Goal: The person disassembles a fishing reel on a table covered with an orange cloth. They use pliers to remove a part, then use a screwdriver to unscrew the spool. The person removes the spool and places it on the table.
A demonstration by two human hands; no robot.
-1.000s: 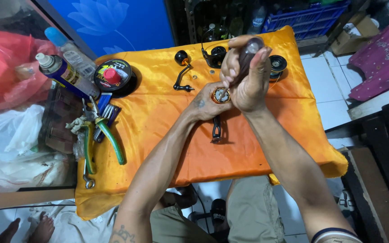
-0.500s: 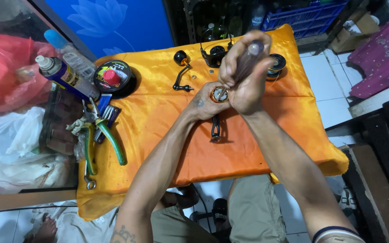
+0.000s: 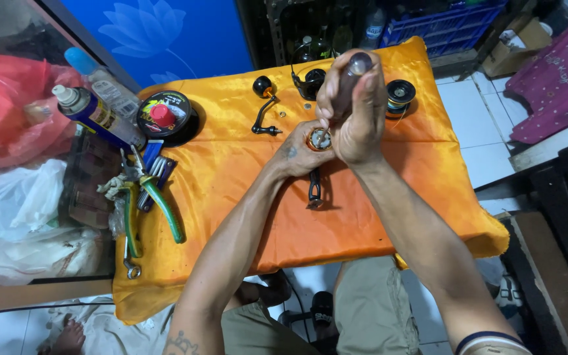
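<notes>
We see the desk draped in orange cloth. Our right hand stands near the far middle of it, its fingers wrapped tight around the dark handle of a screwdriver held upright. Just below, our left hand curls its fingers closed around a small round reel part, which the tool's tip seems to meet, though the hand hides the contact. Along the left edge lie green-handled pliers and a spray can. Beside the can sits a round line spool. A black crank handle and a reel spool rest near the far edge.
</notes>
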